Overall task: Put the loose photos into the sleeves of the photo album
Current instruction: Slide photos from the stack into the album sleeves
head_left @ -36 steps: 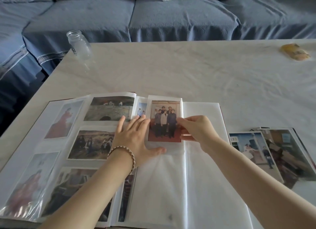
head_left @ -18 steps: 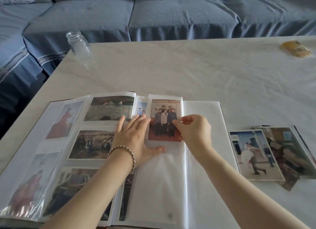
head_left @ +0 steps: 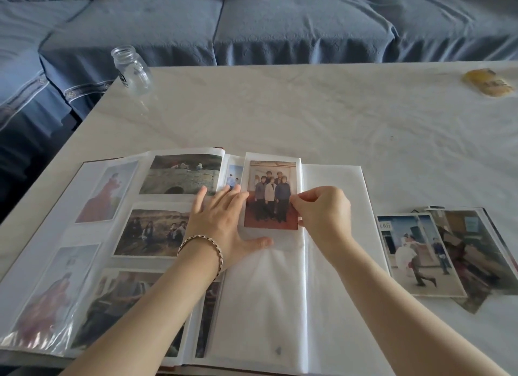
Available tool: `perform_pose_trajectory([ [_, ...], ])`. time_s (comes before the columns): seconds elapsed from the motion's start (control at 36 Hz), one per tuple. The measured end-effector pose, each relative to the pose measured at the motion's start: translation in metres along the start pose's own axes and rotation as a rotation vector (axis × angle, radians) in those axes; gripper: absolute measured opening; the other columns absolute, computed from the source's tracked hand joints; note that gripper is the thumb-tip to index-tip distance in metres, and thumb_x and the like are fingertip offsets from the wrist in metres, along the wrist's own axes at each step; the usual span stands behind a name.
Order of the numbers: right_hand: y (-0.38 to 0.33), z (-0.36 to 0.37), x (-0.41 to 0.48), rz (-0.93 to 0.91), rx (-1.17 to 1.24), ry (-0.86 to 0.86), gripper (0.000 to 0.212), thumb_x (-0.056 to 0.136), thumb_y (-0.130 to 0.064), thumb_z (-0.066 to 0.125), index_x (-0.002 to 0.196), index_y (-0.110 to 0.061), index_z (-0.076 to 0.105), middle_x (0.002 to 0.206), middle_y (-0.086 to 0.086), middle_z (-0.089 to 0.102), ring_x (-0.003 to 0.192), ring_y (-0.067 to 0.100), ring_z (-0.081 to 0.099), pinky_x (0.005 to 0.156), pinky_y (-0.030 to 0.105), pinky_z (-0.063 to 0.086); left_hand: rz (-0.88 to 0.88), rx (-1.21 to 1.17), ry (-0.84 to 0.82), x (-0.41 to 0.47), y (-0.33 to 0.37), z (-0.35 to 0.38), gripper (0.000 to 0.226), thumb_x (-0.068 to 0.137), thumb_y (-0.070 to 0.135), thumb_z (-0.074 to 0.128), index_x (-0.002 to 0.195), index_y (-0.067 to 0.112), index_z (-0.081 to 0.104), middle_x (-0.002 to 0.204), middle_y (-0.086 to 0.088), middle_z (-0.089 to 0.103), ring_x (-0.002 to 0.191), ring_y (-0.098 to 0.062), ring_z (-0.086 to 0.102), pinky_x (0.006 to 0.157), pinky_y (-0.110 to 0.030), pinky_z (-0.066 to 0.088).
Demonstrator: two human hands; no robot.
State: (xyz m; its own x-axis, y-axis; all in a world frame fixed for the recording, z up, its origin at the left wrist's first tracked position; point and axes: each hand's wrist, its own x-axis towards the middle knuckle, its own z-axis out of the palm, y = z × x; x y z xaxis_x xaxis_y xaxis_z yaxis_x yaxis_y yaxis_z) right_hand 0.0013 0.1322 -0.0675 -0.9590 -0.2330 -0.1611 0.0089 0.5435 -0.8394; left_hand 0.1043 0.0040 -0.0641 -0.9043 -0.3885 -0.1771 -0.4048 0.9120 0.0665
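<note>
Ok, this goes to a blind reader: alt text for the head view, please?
A right hand pinches the edge of a group photo in a sleeve of an open photo album, while the left hand presses flat beside it. Loose photos lie on the white table, a glass jar at far left.

I log dim, diffuse light, low contrast; only faint shadows on table (head_left: pixel 308 117). Glare streaks on plastic sleeve (head_left: pixel 47 345), bottom-left. Slight wide-angle bowing nr edges; sofa (head_left: pixel 280 25) soft, centre sharp.
</note>
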Motion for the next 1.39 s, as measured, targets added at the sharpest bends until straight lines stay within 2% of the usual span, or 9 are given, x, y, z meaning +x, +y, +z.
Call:
perform_pose_trajectory([
  [0.14,-0.005,-0.001,0.0,-0.06,-0.212,-0.028,0.018,0.083,-0.015,0.059,0.071,-0.004,0.069,0.074,0.013,0.068,0.072,0.033,0.062,0.056,0.031,0.047,0.006,0.006,-0.014,0.001,0.0,0.001,0.096,0.071,0.083,0.035,0.146,0.03,0.008,0.157,0.011,0.004,0.144,-0.007,-0.003,0.115,-0.041,-0.014],
  [0.39,-0.01,0.002,0.0,-0.158,-0.238,-0.077,0.015,0.079,-0.004,0.055,0.076,0.008,0.064,0.079,0.025,0.066,0.078,0.042,0.061,0.06,0.042,0.052,0.008,-0.018,0.006,0.0,0.0,0.0,0.093,0.071,0.08,0.042,0.144,0.029,0.015,0.155,0.011,0.011,0.144,-0.008,0.001,0.115,-0.04,-0.013],
  [0.64,0.004,-0.01,0.01,0.201,0.361,-0.27,0.011,0.085,-0.002,0.064,0.074,-0.002,0.061,0.059,0.007,0.066,0.046,0.012,0.062,0.052,0.023,0.056,0.016,-0.041,0.024,-0.003,-0.001,-0.002,0.106,0.053,0.093,0.017,0.145,0.041,0.015,0.157,0.011,0.005,0.143,-0.005,-0.001,0.114,-0.038,-0.014],
  [0.81,0.022,-0.047,0.003,-0.081,-0.045,-0.119,0.006,0.085,-0.012,0.063,0.085,-0.018,0.062,0.072,-0.003,0.068,0.069,0.014,0.065,0.063,0.019,0.051,0.077,0.059,0.009,-0.004,-0.004,0.0,0.117,0.04,0.09,-0.022,0.14,0.05,0.025,0.158,0.006,0.002,0.144,-0.012,-0.001,0.11,-0.04,-0.017],
  [0.92,0.039,-0.095,-0.005,-0.221,-0.345,0.042,0.018,0.085,-0.017,0.063,0.103,-0.017,0.065,0.095,-0.001,0.064,0.091,0.019,0.061,0.075,0.025,0.045,0.196,0.131,-0.079,-0.006,0.001,-0.008,0.075,0.085,0.068,0.001,0.123,0.038,0.058,0.145,-0.003,0.04,0.133,-0.022,0.04,0.105,-0.05,0.025],
  [1.03,0.054,-0.138,-0.007,0.059,-0.687,0.016,0.069,0.081,-0.048,0.064,0.137,-0.018,0.036,0.132,0.014,0.043,0.122,0.032,0.04,0.095,0.037,0.038,0.234,0.121,-0.074,-0.005,0.007,0.005,0.077,0.073,0.067,-0.012,0.143,0.043,0.01,0.149,0.015,-0.011,0.134,-0.003,-0.014,0.115,-0.039,-0.004],
  [1.14,0.076,-0.155,-0.002,0.294,-0.891,-0.096,0.093,0.069,-0.067,0.064,0.131,-0.007,0.031,0.13,0.024,0.041,0.121,0.039,0.039,0.095,0.042,0.038,0.155,0.135,-0.081,-0.007,0.019,0.006,0.051,0.098,0.049,0.019,0.147,0.039,0.007,0.155,0.014,-0.012,0.143,-0.009,-0.013,0.115,-0.033,-0.006],
  [1.31,0.095,-0.162,0.001,0.236,-0.718,-0.034,0.072,0.066,-0.056,0.076,0.111,-0.007,0.048,0.094,0.009,0.063,0.09,0.029,0.059,0.064,0.034,0.046,0.115,0.034,-0.059,-0.013,0.025,0.008,0.067,0.083,0.06,0.002,0.144,0.04,0.021,0.147,0.02,-0.009,0.143,-0.007,-0.004,0.115,-0.032,-0.002],
  [1.39,0.096,-0.164,0.004,0.284,-0.698,-0.028,0.08,0.065,-0.055,0.077,0.119,-0.004,0.047,0.109,0.014,0.055,0.096,0.031,0.056,0.067,0.031,0.042,0.091,0.046,-0.038,-0.016,0.032,0.006,0.048,0.099,0.044,0.02,0.146,0.034,0.02,0.155,0.013,-0.003,0.144,-0.01,-0.004,0.115,-0.032,-0.001],
])
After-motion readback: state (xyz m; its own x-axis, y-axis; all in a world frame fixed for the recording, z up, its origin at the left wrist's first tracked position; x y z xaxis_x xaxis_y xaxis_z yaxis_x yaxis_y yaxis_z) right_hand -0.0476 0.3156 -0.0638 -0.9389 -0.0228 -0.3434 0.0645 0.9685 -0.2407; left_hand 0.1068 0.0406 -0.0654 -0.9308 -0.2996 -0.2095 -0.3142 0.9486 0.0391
